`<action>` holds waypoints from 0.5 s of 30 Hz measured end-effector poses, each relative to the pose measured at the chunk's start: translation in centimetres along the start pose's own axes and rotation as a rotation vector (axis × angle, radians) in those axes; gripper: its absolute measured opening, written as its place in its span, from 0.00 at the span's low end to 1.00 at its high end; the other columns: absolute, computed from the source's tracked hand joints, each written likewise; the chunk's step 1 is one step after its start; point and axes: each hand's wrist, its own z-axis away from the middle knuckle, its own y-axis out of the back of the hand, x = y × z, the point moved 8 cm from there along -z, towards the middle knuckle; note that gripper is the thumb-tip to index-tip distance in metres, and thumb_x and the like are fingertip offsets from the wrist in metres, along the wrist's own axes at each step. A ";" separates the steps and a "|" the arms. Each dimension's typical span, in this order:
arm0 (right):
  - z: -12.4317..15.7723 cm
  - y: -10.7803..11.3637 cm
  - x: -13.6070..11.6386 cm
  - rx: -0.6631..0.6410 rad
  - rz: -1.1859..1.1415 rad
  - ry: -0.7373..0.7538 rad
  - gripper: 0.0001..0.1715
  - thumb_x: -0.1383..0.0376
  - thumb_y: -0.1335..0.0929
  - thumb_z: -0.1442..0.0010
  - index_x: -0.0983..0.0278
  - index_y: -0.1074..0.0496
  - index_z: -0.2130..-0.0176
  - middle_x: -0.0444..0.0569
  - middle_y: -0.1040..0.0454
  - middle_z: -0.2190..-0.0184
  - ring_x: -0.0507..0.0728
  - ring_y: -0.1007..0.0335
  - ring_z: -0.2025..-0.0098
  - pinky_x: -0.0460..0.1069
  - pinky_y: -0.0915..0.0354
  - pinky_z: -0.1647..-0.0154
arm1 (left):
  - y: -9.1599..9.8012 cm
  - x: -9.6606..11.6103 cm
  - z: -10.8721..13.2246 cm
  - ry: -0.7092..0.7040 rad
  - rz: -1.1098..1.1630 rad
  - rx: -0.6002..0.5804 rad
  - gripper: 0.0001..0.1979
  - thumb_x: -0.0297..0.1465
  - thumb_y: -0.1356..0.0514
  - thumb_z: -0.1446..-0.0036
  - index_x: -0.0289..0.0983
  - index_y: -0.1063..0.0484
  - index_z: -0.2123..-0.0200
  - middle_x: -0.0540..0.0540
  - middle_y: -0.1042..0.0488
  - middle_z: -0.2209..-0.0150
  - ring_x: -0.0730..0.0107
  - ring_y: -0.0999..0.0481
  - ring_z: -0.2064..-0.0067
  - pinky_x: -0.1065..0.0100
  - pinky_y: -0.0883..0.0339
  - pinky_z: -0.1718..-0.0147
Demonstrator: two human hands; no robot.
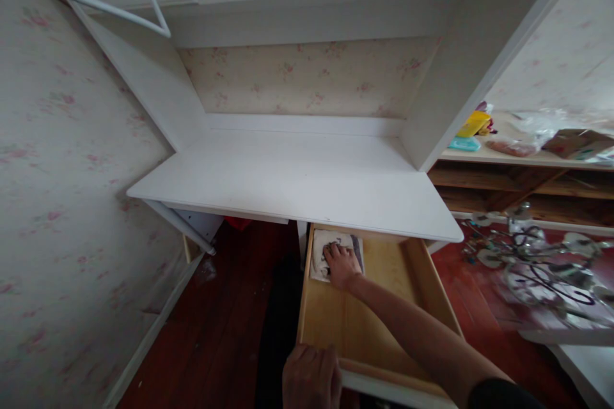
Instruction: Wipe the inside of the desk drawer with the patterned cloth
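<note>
White cloth (318, 262) with a dark band along its right side lies beneath your right hand (342, 266), in the far left corner of the pale wooden drawer (330, 326). That hand is palm down, its fingers spread over the fabric rather than closed round it. Nearer to you than the cloth, your left hand (311, 378) bends its fingers over the drawer's front left corner; the bottom of the view cuts it off, so I can't tell whether it clasps the edge or merely rests there. Just beyond your right fingertips, the white desk (297, 172) overhangs the drawer's back.

For good contact, press evenly through palm and fingers; pushing with the tips alone would probably ruck the fabric. Mind the side wall just left of your fingers, where the cloth could bunch. Let your left hand brace the front corner lest the drawer slide, and hold your right knuckles low, clear of the desk's edge beyond.
</note>
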 end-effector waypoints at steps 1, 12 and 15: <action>-0.4 0.0 0.3 0.007 0.000 -0.004 0.46 0.56 0.31 0.47 0.65 0.46 0.35 0.64 0.46 0.36 0.72 0.49 0.38 0.69 0.58 0.39 | 0.1 0.0 -0.1 -0.001 0.000 0.001 0.09 0.24 0.47 0.44 0.36 0.30 0.62 0.51 0.33 0.79 0.70 0.34 0.77 0.64 0.44 0.71; 5.9 -3.2 14.5 -0.087 -0.062 -0.192 0.38 0.62 0.35 0.45 0.60 0.42 0.36 0.58 0.48 0.35 0.68 0.41 0.41 0.60 0.44 0.45 | -0.3 -0.1 -0.1 0.022 0.030 -0.104 0.06 0.26 0.48 0.41 0.38 0.31 0.64 0.51 0.33 0.78 0.70 0.33 0.76 0.64 0.44 0.72; 7.2 -3.5 17.3 -0.128 -0.093 -0.191 0.40 0.62 0.33 0.46 0.64 0.43 0.36 0.63 0.48 0.36 0.68 0.38 0.43 0.59 0.42 0.47 | -0.6 -0.1 0.1 0.015 0.029 -0.136 0.06 0.27 0.47 0.40 0.38 0.31 0.64 0.52 0.33 0.78 0.70 0.34 0.76 0.63 0.44 0.72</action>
